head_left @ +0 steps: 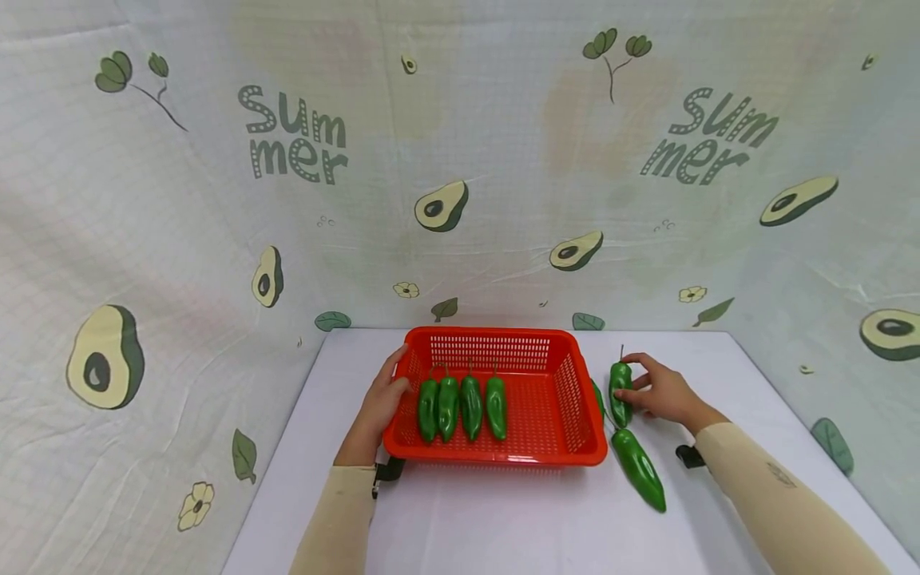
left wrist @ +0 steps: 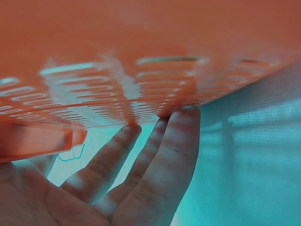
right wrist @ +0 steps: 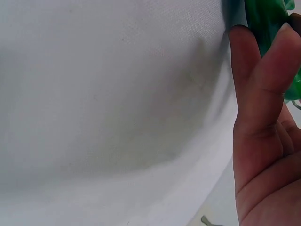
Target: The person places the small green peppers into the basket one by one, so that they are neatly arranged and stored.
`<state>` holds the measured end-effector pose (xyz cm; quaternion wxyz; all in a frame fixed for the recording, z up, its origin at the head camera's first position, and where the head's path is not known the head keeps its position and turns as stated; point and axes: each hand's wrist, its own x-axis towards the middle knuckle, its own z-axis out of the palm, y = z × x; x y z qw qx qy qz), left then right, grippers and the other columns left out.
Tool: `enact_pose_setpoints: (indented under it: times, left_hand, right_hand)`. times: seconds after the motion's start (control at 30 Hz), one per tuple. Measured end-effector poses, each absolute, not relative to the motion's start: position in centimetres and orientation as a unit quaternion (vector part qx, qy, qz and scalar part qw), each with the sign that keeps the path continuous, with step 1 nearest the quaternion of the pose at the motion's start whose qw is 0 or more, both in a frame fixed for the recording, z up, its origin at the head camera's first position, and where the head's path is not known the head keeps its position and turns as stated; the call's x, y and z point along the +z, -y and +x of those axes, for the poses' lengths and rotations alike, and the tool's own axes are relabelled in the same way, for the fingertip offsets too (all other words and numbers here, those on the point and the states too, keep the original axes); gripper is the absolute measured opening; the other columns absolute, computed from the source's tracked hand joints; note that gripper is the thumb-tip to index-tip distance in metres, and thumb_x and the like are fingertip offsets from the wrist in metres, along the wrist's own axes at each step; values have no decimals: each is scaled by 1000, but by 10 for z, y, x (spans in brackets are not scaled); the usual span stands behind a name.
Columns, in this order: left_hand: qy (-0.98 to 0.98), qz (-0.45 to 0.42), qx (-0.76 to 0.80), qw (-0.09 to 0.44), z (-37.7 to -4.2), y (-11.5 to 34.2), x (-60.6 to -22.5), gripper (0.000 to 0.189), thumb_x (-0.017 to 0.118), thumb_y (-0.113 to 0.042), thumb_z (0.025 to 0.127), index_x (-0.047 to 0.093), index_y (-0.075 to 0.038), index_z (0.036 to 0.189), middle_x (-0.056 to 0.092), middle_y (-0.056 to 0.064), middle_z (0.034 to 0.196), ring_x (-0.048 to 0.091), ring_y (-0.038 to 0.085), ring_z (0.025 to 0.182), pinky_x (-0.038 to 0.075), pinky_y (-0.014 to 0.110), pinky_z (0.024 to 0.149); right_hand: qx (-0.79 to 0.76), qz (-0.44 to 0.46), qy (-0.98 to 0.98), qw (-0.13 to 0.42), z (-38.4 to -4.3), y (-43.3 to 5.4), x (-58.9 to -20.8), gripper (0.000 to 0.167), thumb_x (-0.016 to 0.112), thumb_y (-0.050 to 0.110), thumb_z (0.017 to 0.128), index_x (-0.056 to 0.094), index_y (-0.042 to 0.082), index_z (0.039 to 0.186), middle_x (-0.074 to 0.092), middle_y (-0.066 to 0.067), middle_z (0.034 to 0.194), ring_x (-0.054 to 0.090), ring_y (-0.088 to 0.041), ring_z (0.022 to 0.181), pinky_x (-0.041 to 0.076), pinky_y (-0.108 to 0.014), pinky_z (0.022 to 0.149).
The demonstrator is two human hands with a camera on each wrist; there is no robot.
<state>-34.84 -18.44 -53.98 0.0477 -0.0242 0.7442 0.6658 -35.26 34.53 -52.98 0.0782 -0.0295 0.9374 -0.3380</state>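
Note:
A red plastic basket (head_left: 496, 461) with slotted walls stands on the table. Inside, several green chili peppers (head_left: 470, 407) lie side by side in its left half, stems pointing away. My left hand (head_left: 381, 403) grips the basket's left rim, its fingers against the outer wall in the left wrist view. To the right of the basket, my right hand (head_left: 661, 391) holds another green pepper (head_left: 620, 391) between thumb and fingers. In the right wrist view that pepper (right wrist: 265, 21) is partly cut off by the frame edge.
One more loose pepper (head_left: 640, 469) lies on the white table (head_left: 460, 527), nearer to me. Another green pepper (head_left: 598, 397) is mostly hidden by the basket's right rim. A cloth with avocado prints (head_left: 503, 160) hangs behind and at both sides.

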Motion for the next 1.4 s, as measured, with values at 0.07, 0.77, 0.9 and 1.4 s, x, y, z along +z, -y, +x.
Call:
enact_pose_setpoints:
  times: [0.07,0.77,0.9,1.4]
  left_hand:
    - [-745,-24,665,49,-348,185,-539,78,51,-14,92,38,-45,162,41,3,162,50,36,135,53,55,103]
    - [-740,-19,670,55,-349,185,-540,78,50,-13,92,37,-43,163,40,6,164,52,36,133,54,53,103]
    - [-740,-18,671,50,-349,185,-539,79,50,-13,90,38,-42,162,41,6,162,53,36,130,55,50,100]
    - [-746,-14,663,59,-349,186,-539,77,49,-15,92,36,-42,163,39,6,163,48,38,135,52,55,105]
  right_hand:
    - [-340,-28,-937,77,-351,-347,-531,81,84,36,91,40,10,153,69,-24,114,69,-22,80,62,-37,64]
    - [-402,-25,-913,69,-324,-341,-503,84,78,43,95,35,15,161,66,-24,122,75,-27,88,62,-40,72]
    - [-415,-26,-907,67,-327,-337,-492,86,79,45,93,34,16,161,63,-27,130,75,-27,89,60,-40,72]
    - [-439,-51,-894,72,-341,-304,-460,87,82,48,90,38,20,159,69,-19,121,75,-28,85,56,-41,71]
